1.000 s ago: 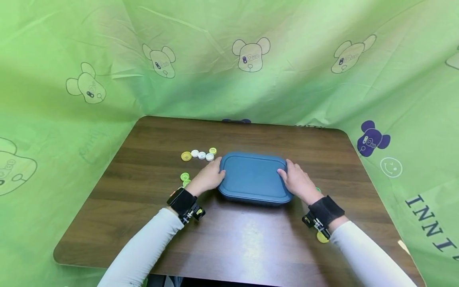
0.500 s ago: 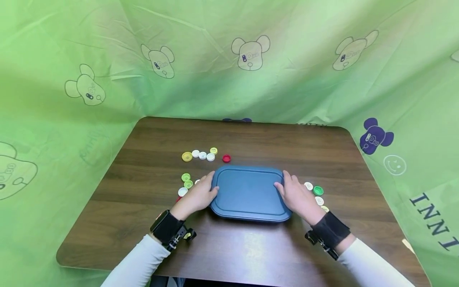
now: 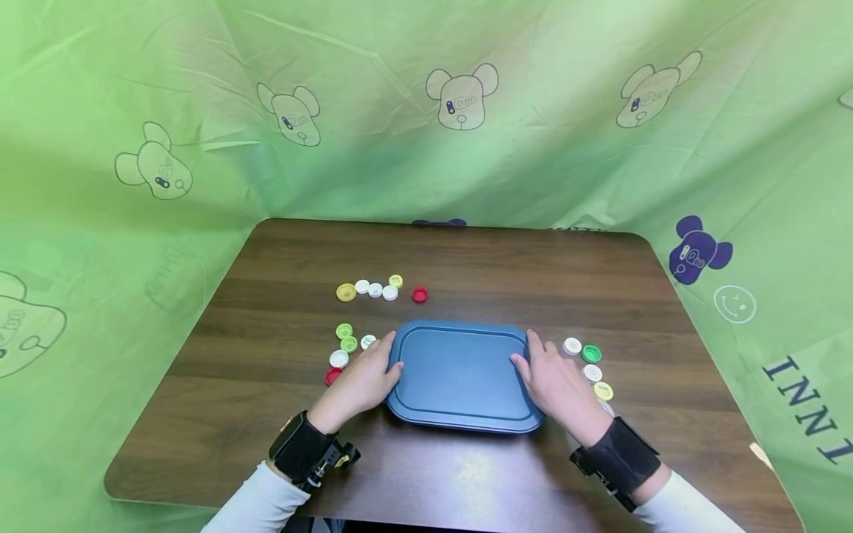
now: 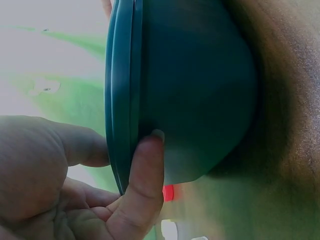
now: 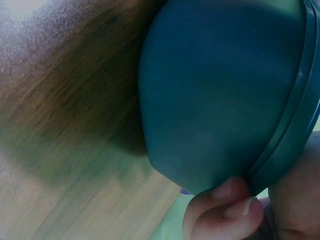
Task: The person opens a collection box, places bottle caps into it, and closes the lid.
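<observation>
A blue rectangular lidded container (image 3: pixel 465 376) is between my two hands over the middle of the table. My left hand (image 3: pixel 363 376) grips its left end, thumb on the lid's edge and fingers curled beneath the rim. On the opposite end my right hand (image 3: pixel 554 379) holds it the same way. In the left wrist view, a fingertip (image 4: pixel 147 150) presses the container's side (image 4: pixel 195 85) just below the lid. The right wrist view has two fingertips (image 5: pixel 227 190) under the rim, against the tapering wall (image 5: pixel 215 95). The lid is on.
Several round caps lie about on the brown table (image 3: pixel 220 414): a back row with a yellow cap (image 3: pixel 346 292) and a red cap (image 3: pixel 419 295), a left group with a green cap (image 3: pixel 343 331), and a right group with another green cap (image 3: pixel 591 353). A green printed cloth (image 3: pixel 373 163) hangs behind.
Both hands have brought the container nearer to the person, and it looks larger in the head view. The red cap behind it and more caps on both sides have come into view.
</observation>
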A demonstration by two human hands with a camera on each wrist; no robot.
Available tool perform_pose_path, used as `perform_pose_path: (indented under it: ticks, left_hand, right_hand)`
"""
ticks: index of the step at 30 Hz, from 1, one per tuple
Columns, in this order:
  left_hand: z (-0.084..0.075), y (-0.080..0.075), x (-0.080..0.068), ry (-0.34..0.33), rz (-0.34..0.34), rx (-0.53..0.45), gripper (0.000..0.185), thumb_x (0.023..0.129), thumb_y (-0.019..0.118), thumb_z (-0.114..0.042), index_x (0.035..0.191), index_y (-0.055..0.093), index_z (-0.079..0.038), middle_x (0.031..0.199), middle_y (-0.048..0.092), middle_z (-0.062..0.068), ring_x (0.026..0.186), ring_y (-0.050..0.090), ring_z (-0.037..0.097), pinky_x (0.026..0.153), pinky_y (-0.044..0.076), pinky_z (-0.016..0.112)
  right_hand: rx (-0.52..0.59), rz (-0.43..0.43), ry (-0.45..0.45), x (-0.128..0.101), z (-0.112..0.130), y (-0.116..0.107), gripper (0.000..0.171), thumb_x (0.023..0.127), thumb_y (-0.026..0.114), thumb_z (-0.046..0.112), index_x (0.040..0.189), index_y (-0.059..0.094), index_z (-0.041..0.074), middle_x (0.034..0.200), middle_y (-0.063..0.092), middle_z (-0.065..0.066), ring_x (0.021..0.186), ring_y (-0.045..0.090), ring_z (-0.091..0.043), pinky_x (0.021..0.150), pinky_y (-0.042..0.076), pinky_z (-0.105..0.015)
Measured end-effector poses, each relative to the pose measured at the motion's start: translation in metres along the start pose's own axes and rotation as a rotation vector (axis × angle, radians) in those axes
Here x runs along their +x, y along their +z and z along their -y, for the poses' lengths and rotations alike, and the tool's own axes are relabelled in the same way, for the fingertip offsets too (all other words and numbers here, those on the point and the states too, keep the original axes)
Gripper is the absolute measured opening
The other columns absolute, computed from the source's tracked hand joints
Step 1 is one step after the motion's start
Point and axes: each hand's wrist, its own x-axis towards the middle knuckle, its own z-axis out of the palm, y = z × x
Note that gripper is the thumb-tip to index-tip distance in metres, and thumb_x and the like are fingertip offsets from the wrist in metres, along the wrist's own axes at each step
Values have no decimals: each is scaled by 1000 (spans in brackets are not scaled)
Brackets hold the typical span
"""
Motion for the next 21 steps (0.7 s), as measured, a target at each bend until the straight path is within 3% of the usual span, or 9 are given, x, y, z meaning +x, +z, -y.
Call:
perform_pose_path:
  ticks: [15,21]
  left_hand:
    - [-7,-7,1,-18,79,98,64,102,60,-20,150,33,12,152,42,28,142,43,38,114,36,52]
    - [-10,-8,1,-15,76,150,64,101,63,-22,149,36,12,147,48,28,137,49,38,111,40,51]
  right_hand:
    - [-43,-32,-43,1,1,-1,63,104,56,34,145,42,-12,118,61,-34,79,66,-40,63,55,-49]
    - [-51,-51,-57,0,1,-3,62,103,58,33,143,44,-12,116,61,-34,73,64,-37,59,55,-46]
